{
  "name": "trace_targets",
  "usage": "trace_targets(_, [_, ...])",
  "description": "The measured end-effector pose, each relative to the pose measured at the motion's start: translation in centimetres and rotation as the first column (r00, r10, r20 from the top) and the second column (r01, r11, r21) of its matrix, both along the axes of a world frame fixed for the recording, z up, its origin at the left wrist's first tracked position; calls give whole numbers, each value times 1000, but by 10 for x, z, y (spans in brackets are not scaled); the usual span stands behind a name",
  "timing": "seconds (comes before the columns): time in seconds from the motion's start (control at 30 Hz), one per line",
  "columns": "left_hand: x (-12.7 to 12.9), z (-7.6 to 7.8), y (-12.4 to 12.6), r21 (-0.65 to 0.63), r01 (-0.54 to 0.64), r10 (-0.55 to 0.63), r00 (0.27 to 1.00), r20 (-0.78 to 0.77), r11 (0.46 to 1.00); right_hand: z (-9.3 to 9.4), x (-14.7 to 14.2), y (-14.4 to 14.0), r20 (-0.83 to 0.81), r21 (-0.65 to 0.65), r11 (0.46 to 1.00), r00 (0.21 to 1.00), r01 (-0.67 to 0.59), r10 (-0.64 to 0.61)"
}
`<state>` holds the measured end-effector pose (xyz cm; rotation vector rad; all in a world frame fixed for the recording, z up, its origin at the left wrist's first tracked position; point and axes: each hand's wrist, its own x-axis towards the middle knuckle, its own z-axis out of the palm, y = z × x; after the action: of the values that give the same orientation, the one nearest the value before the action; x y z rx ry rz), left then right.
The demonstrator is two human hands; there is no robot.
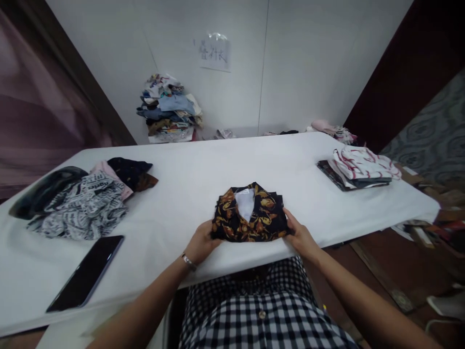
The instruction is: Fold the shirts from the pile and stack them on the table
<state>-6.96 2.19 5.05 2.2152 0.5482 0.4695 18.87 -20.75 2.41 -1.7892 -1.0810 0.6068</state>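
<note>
At the near edge of the white table (203, 174), a folded dark floral shirt (250, 218) lies between both hands, long axis left to right, collar toward the far side. Left hand (201, 245) grasps its left edge; right hand (300, 237) grasps its right edge, equally close. A phone (87, 272) lies near left. No containers are visible.
</note>
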Motion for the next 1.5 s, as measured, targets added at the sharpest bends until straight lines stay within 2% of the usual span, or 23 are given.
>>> trace_targets(0.07, [-1,5,1,-96,-57,56,998,-21,994,6,2,-2,-7,-18,1000,1000,-23,23])
trace_targets(0.13, [-1,12,2,-275,-76,75,997,-15,958,15,7,-4,-69,-11,999,997,-30,29])
trace_targets(0.2, [2,20,5,-466,-92,113,994,17,880,22,14,-4,-148,2,1000,989,25,-24])
trace_targets(0.27, [9,24,8,-566,-175,211,977,-1,806,28,22,2,-188,1,992,974,127,-124])
trace_targets(0.37, [25,24,16,-488,-430,418,897,-141,759,31,32,23,-166,-54,965,951,257,-262])
trace_targets(0.4, [31,23,17,-439,-488,461,870,-174,755,32,34,32,-143,-81,957,947,277,-286])
trace_targets(0.47, [41,19,19,-368,-523,492,851,-182,769,32,34,48,-110,-126,952,949,280,-294])
trace_targets(0.57, [48,16,13,-372,-461,481,875,-42,806,38,27,59,-153,-81,970,959,229,-239])
trace_targets(0.67, [41,17,5,-389,-381,448,889,96,839,43,21,49,-220,33,981,959,190,-179])
trace_targets(0.73, [34,16,2,-364,-367,412,910,50,856,40,20,36,-205,33,985,966,171,-161])
trace_targets(0.87, [26,8,4,-318,-421,398,907,-138,849,20,21,23,-94,-91,982,980,168,-176])
trace_targets(0.97, [26,3,5,-279,-432,414,902,-124,858,9,19,21,-69,-53,983,981,177,-181])
trace_targets(1.1, [24,6,6,-223,-428,414,904,-107,876,9,14,17,15,-8,986,986,164,-164])
trace_targets(1.2, [26,17,14,-70,-484,465,865,-188,872,16,17,16,167,-17,984,971,176,-171])
trace_targets(1.33, [53,32,36,72,-438,442,867,-228,896,31,30,39,403,61,982,896,178,-188])
trace_targets(1.4, [77,35,46,48,-398,398,887,-233,916,38,38,59,430,58,985,886,162,-171])
trace_targets(1.5, [108,34,54,-53,-390,368,900,-235,919,45,45,88,352,-53,986,927,160,-131])
